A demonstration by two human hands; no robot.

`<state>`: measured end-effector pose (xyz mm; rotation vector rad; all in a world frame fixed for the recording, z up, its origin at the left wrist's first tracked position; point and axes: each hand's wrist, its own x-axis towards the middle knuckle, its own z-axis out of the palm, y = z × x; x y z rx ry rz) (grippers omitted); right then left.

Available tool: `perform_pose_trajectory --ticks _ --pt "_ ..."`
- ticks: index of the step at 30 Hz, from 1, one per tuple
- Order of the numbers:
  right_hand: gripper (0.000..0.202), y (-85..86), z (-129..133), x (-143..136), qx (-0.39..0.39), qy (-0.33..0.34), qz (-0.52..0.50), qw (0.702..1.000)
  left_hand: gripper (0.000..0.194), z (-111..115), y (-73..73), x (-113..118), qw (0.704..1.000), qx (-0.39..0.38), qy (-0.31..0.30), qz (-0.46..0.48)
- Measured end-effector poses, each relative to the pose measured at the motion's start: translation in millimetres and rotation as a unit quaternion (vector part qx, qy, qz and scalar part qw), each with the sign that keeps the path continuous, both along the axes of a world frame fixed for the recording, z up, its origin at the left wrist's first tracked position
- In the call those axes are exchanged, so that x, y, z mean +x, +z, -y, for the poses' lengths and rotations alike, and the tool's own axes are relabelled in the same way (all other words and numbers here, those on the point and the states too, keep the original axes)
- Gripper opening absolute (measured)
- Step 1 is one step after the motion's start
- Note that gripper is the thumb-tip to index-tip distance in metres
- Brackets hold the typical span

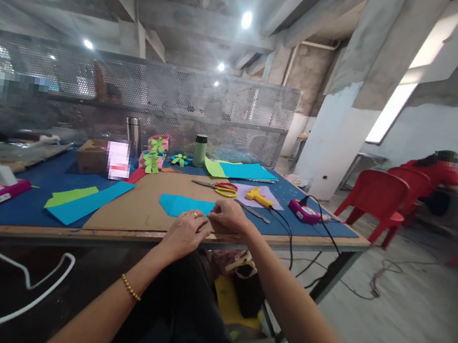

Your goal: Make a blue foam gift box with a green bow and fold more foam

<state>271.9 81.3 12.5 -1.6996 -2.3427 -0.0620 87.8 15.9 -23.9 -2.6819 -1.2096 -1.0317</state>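
A blue piece of paper (181, 206) with angled corners lies on a brown cardboard sheet (119, 212) at the front of the table. My left hand (186, 233) is at its near edge, fingers bent and pressed together on the paper. My right hand (228, 217) is closed in a pinch at the paper's right end; its fingertips are partly hidden. The two hands almost touch. Just beyond them lie scissors (226, 189) with red and yellow handles, a yellow glue gun (259, 197) on lilac paper, and metal tweezers (255, 213).
Blue strips (90, 202) and green paper lie left. Behind stand a cardboard box (91, 156), a green bottle (200, 151) and stacked blue sheets (248, 171). Purple power strips (304, 211) with cables sit at both sides. A person in red (439, 171) sits far right near red chairs (375, 196).
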Motion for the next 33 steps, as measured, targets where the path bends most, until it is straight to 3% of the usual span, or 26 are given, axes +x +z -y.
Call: perform_pose_trajectory --ticks 9,18,24,28,31,33 --pt "0.017 3.1 3 10 0.012 -0.046 -0.004 0.999 0.019 2 0.7 3 0.998 0.014 0.045 -0.046" --pt "0.014 -0.1 9 6 0.046 -0.053 0.007 0.998 0.057 5 -2.1 32 0.983 0.042 0.158 -0.082" --pt "0.015 -4.0 21 1 0.081 -0.057 0.005 0.995 0.052 4 -3.4 28 0.986 0.092 0.117 -0.075" --pt "0.020 -14.0 30 -6 0.160 0.030 -0.002 0.987 0.053 6 -5.1 25 0.987 0.086 0.107 -0.078" --pt "0.030 -21.0 30 -7 0.138 0.120 -0.021 0.983 0.057 9 -6.9 20 0.988 0.090 0.091 -0.089" --pt "0.032 -22.6 29 -6 0.126 0.139 -0.015 0.982 0.059 10 -6.8 11 0.987 0.096 0.082 -0.099"
